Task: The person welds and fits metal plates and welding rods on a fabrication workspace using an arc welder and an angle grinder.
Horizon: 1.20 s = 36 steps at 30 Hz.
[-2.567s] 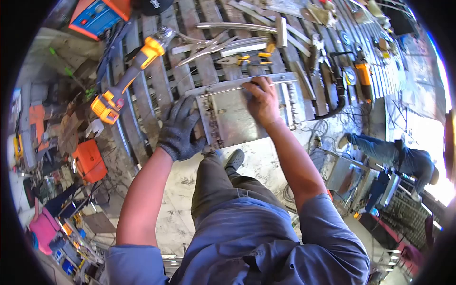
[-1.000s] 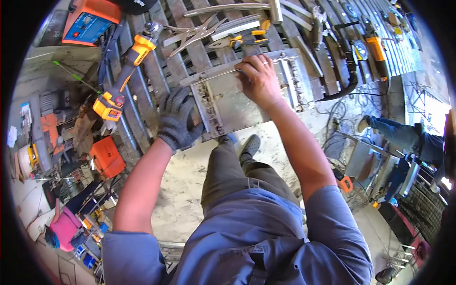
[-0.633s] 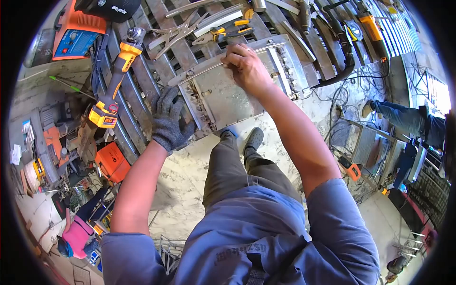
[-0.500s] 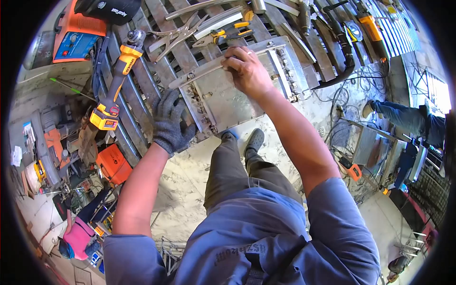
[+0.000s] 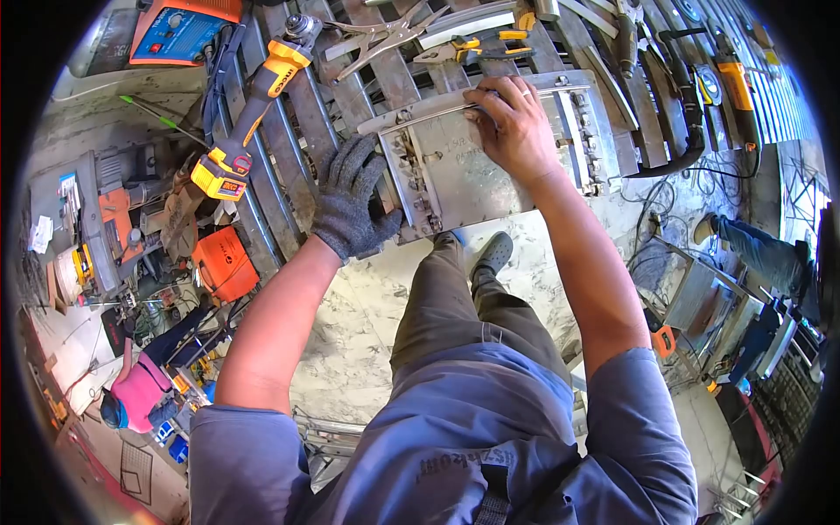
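Observation:
A flat metal plate assembly [image 5: 446,179] lies on the slatted metal bench, with side strips carrying small hardware and a thin metal rod [image 5: 429,120] along its far edge. My right hand [image 5: 518,131] is bare, with a ring, and its fingers are curled down at the rod; the fingertips are partly hidden. My left hand [image 5: 354,197], in a grey knitted glove, rests with fingers stretched out beside the plate's left edge, holding nothing. Beyond the plate lie yellow-and-black pliers [image 5: 477,48] and long-jawed locking pliers [image 5: 385,39].
A yellow angle grinder [image 5: 258,105] lies left on the bench [image 5: 302,118], near an orange-and-blue welding machine [image 5: 179,35]. Metal strips and a black torch cable [image 5: 691,131] are at right. An orange case [image 5: 226,262] sits lower left. Other people are at both sides.
The whole view has shifted, so the bench and plate appear farther right and slightly higher. Both hands keep about the same places relative to the plate.

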### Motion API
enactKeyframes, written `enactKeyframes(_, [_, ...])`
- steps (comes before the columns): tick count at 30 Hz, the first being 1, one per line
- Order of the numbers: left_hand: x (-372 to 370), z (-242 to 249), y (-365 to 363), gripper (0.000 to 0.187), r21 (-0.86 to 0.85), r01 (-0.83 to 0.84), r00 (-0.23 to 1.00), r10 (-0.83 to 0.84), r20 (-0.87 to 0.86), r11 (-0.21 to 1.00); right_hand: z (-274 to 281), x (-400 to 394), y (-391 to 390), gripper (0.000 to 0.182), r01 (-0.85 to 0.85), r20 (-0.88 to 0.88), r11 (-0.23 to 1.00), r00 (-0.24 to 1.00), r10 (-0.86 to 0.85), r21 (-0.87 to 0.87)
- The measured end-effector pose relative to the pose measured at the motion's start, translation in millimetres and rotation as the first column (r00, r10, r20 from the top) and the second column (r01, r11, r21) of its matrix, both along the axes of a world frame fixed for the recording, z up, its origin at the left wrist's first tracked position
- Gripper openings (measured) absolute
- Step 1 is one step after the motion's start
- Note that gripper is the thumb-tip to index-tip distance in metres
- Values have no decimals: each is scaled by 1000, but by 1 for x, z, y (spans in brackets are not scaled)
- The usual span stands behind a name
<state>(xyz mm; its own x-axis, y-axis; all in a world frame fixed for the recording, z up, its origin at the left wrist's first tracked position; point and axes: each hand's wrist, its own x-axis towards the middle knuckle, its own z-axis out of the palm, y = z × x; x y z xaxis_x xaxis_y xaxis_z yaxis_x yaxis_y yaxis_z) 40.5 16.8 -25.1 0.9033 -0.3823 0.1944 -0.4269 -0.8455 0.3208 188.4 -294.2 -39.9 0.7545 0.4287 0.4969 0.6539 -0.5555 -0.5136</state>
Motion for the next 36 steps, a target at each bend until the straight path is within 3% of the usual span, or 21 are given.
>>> enactKeyframes(12, [-2,-2,1,87,25,-8,1000,8,4,1000,1,-1,-2,37,-59,26,998,998,60,-27])
enactKeyframes(15, [-3,0,0,86,32,-14,1000,14,12,999,-2,-1,-6,56,-87,72,996,994,84,37])
enactKeyframes(26, [1,-1,-1,89,4,-5,999,5,32,1000,18,23,-12,54,-268,-40,963,963,267,-16])
enactKeyframes(29, [2,4,-5,89,-3,-11,999,12,41,1000,19,28,-8,50,-304,124,929,934,334,-212])
enactKeyframes(32, [1,1,-4,90,-15,-7,999,8,39,1000,37,34,-13,48,-284,86,951,951,296,-123])
enactKeyframes(36, [3,3,-5,90,12,-21,999,20,44,1000,37,14,-23,47,-223,15,965,974,227,-137])
